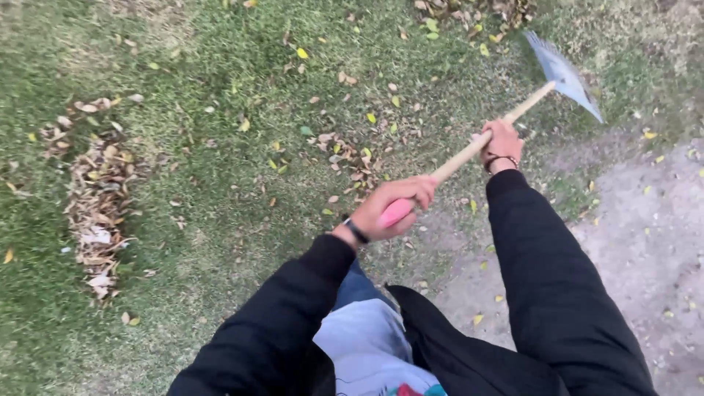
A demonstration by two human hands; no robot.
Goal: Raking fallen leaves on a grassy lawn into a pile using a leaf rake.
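Note:
I hold a rake with a pale wooden handle [464,155] and a pink end grip [397,212]. My left hand [392,207] is closed around the pink grip near my body. My right hand [501,142] grips the handle farther up. The blurred grey rake head [563,75] hangs over the grass at the upper right. Both arms wear black sleeves, and a dark band sits on each wrist.
A long pile of dry brown leaves [98,207] lies on the grass at the left. Scattered yellow and brown leaves [350,154] dot the lawn ahead. A bare dirt patch [645,242] spreads at the right. More leaves [469,15] gather at the top edge.

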